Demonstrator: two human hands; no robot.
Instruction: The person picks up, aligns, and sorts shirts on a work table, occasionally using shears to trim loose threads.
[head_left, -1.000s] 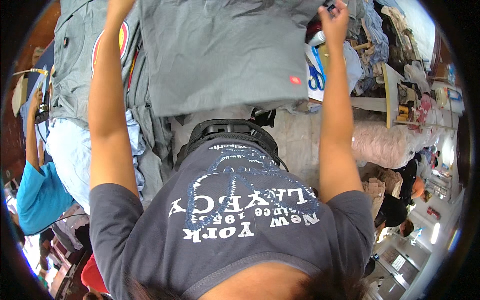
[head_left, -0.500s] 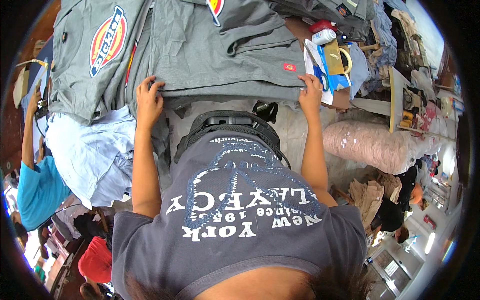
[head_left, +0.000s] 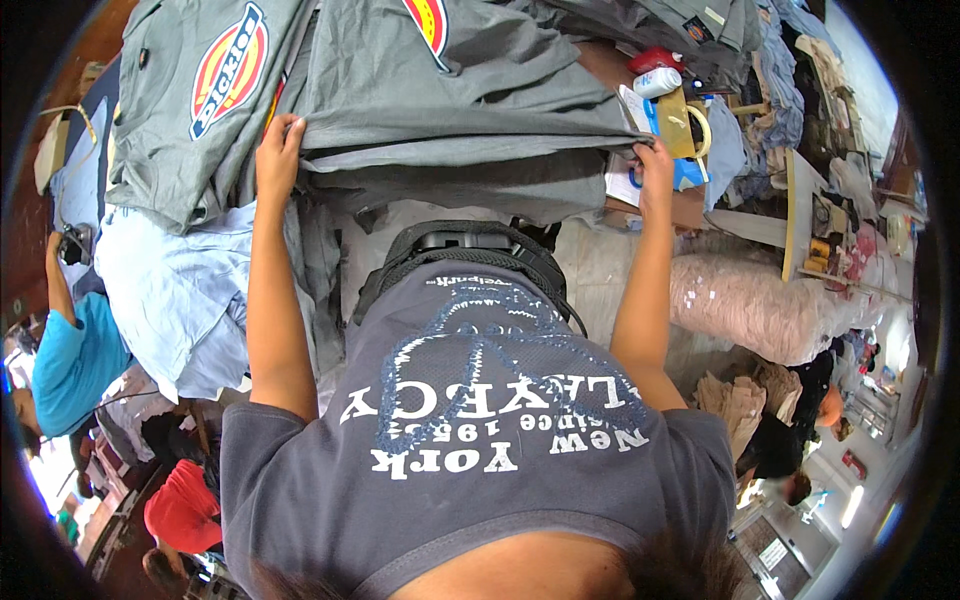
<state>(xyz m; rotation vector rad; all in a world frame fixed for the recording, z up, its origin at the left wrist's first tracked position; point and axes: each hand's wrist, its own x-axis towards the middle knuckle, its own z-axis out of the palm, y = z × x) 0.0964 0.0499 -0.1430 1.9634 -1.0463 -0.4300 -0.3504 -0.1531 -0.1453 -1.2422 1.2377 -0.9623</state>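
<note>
A grey shirt [head_left: 390, 90] with a coloured printed patch lies spread on the table in front of me. My left hand [head_left: 276, 162] is closed on the left end of its near hem. At the other end, my right hand [head_left: 655, 172] pinches the hem's corner, and the edge is pulled taut between the two hands. The near strip of cloth is lifted and turned up, with creases running across it. More grey cloth [head_left: 460, 185] hangs below over the table's front edge. Another grey shirt [head_left: 165, 110] with a large oval patch lies to the left.
Right of the shirt sit a tape roll [head_left: 700, 130], a white bottle [head_left: 657, 82], a red object [head_left: 655, 60] and papers. Pale blue cloth [head_left: 175, 290] is heaped at left, beside a co-worker in a blue top [head_left: 75, 350]. A pink wrapped roll [head_left: 745, 300] lies at right.
Both hands have moved away from me and slightly apart, carrying the near hem up and over. The small red label near the right corner no longer shows; scissors beside it are now mostly covered.
</note>
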